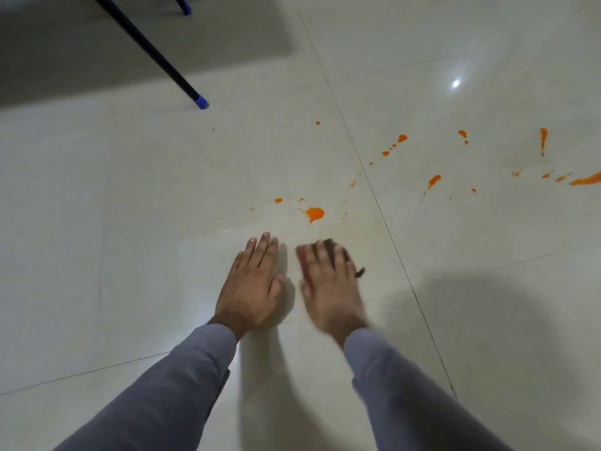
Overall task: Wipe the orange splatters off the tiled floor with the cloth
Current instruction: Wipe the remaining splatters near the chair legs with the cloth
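Orange splatters dot the pale tiled floor [130, 206]. The biggest nearby blot [314, 213] lies just beyond my hands, and smaller drops [402, 138] and streaks [585, 180] spread to the right. My left hand [252, 284] rests flat on the tile, fingers spread, holding nothing. My right hand [328, 284], blurred by motion, presses down on a small dark cloth [335, 247]. Only the cloth's edges show past the fingers. The cloth sits a short way below the big blot, not touching it.
A black chair or table leg with a blue foot [201, 101] stands at the upper left, and a second blue foot [186, 9] is near the top edge. A dark grout line [390, 236] runs diagonally to the right of my hands.
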